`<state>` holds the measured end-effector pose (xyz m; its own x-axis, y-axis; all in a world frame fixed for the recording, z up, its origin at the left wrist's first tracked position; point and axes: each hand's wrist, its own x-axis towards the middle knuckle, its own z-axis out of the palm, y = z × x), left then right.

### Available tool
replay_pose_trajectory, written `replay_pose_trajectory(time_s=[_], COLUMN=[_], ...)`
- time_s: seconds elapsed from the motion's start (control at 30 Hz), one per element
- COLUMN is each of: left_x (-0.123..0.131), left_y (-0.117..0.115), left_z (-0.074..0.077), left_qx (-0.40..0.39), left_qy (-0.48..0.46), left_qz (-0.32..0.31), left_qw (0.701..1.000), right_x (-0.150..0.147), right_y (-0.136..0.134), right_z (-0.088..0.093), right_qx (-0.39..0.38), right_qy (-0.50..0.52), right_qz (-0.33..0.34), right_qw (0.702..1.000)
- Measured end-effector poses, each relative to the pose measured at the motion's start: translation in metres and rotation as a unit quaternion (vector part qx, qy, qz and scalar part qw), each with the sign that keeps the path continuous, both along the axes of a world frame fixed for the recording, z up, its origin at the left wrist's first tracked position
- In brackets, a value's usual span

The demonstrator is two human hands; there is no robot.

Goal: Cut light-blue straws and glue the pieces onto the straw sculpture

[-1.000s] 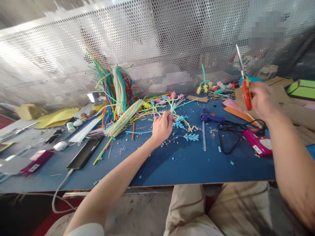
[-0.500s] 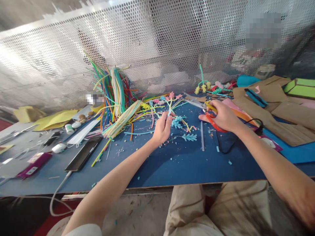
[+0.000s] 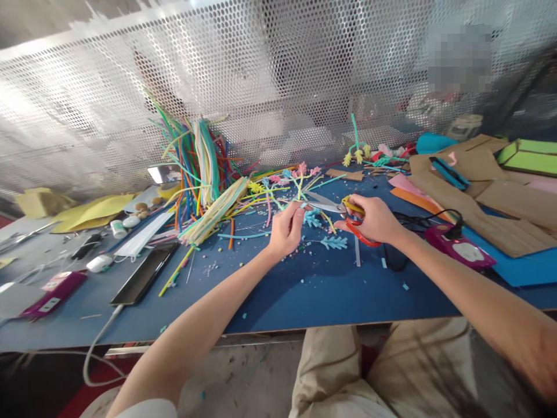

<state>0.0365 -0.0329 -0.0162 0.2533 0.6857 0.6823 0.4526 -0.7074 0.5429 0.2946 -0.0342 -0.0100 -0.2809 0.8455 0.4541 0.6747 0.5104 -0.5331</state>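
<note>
Scissors with red and yellow handles are gripped in my right hand, fingers through the loops. Their blades stand parted and point left, the tips close to my left hand. My left hand is closed in a pinch on a short light-blue pipe cleaner piece; most of it is hidden by the fingers. Just beyond the hands lie a blue fuzzy sprig and pink and yellow pipe cleaner flowers. Another blue leaf-shaped sprig rests on the table nearer to me.
A thick bundle of coloured pipe cleaners stands left of centre. A phone and a purple power strip lie at left. Brown cardboard and another purple power strip are at right. Perforated metal borders the back.
My right hand has brought the scissors left and slightly down, so the blades now reach my left hand. My left hand stays nearly in place, still pinching the light-blue piece.
</note>
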Motion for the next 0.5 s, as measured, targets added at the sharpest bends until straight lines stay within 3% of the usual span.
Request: replay_pose_trajectory(time_s=[0.5], left_x=[0.0033], left_y=[-0.0032], left_z=[-0.0031], left_qx=[0.039], left_qy=[0.038], left_qz=[0.01], left_qw=[0.998], right_x=[-0.0073], right_y=[-0.0056], right_z=[-0.0013], right_qx=[0.002], right_qy=[0.033], right_qz=[0.071], right_qw=[0.997])
